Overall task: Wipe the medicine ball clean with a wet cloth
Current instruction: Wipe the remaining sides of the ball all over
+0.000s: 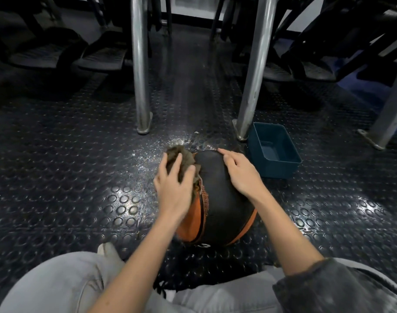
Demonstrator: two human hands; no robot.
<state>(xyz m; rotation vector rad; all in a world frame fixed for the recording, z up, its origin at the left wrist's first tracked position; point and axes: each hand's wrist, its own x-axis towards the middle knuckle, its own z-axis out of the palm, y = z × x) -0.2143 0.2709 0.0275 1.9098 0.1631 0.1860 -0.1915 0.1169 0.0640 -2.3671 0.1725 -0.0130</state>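
Left hand (173,184): I see it grasping a brown cloth (181,157), fingers apparently curled into the bunched fabric, pressed to the ball's upper left.
Right hand (240,172): released, fingers straight, lying flat on the ball's top.
Ball (224,211): black and orange, on the studded floor (80,177).
Tub (278,170): blue, just right of the ball.

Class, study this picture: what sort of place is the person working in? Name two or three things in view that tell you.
Most likely a gym: a medicine ball rests on studded rubber flooring, with steel equipment posts and ribbed footplates behind it.
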